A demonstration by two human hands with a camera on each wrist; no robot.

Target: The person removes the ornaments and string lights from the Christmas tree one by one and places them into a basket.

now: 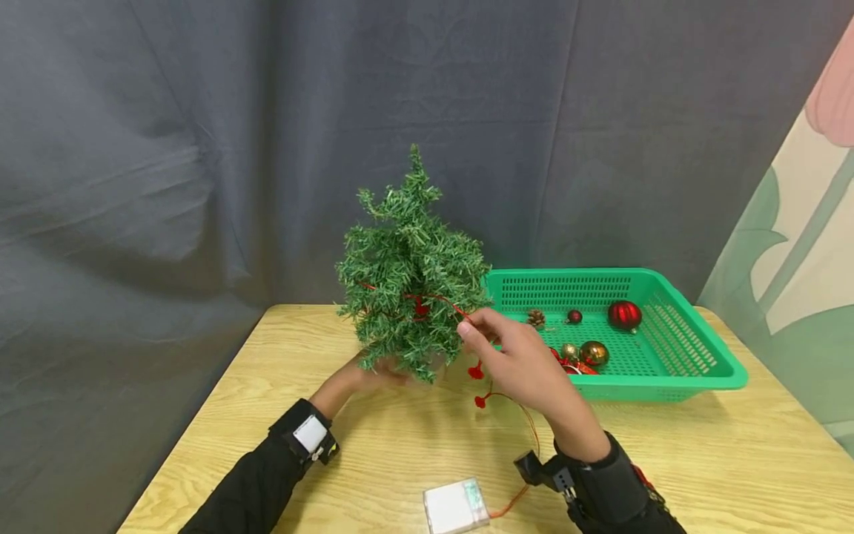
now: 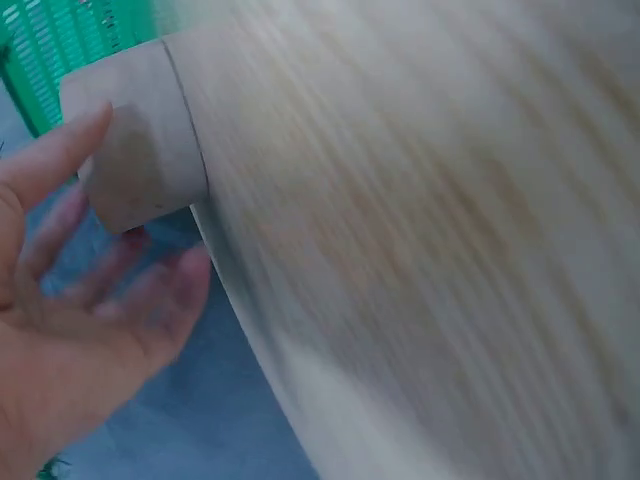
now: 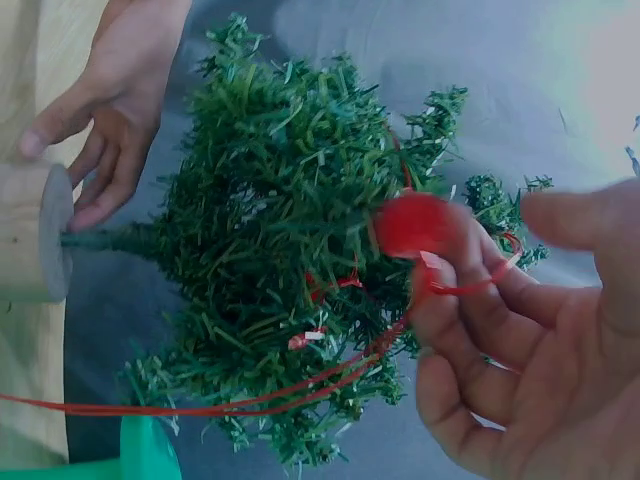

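Head view shows, nearest the person, a white battery box [image 1: 456, 506] lying on the wooden table [image 1: 700, 452], with a thin red wire [image 1: 527, 423] running up from it toward the right hand [image 1: 527, 367]. That hand pinches the wire between thumb and fingertips just beside the lower branches of the small green tree [image 1: 414, 289]; the right wrist view shows a round red bulb [image 3: 415, 223] at the fingertips, touching the needles. The left hand [image 1: 356, 378] reaches under the tree at its round wooden base [image 3: 35, 232]; its fingers are relaxed and nearly straight about the base, touching or just beside it, and the blurred left wrist view does not settle which. The tree stands near the middle of the table, roughly upright. One stretch of wire already crosses the lower branches, while a couple of red bulbs hang loose below the right hand and more wire lies slack toward the box, so the stringing looks barely begun, with the upper tree bare. Farther right, a green basket [image 1: 727, 374] holds red and gold baubles [image 1: 624, 314] and a pine cone [image 1: 536, 318], none yet hung. A grey curtain [image 1: 200, 148] hangs behind.
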